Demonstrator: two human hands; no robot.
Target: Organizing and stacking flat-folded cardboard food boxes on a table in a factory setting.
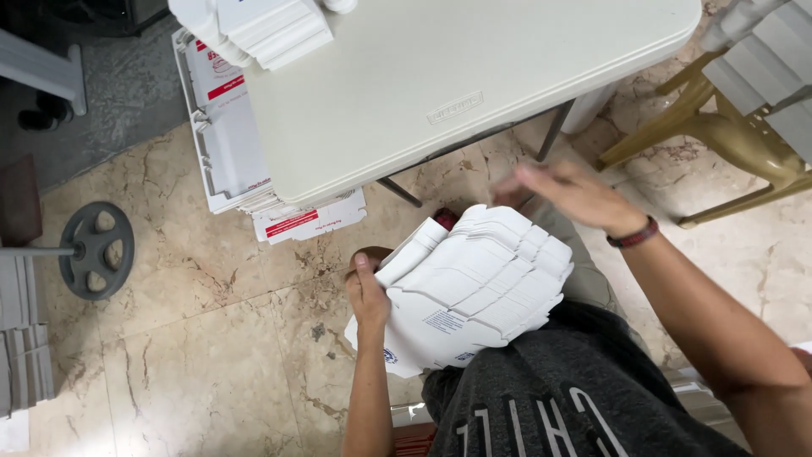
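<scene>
Left hand grips the left edge of a fanned stack of flat white cartons, thumb on top, fingers hidden under; stack rests on the lap, against the grey shirt, below the tabletop edge. Right hand is above the stack's far right corner, fingers spread, holding nothing, motion-blurred, so can't tell if it touches the top carton. Red-and-dark wristband on that wrist. More flat cartons: one pile on the tabletop's far corner, another pile on the floor partly under the tabletop, with red print. Floor is marble tile; a grey weight plate on a bar lies at left, a tan chair at right. Judgement on doing this well: the stack is splayed, so the left grip should stay firm at the edge while the right hand takes only the top carton by a free corner; square the fan against the lap to stop sheets sliding off toward the floor.
</scene>
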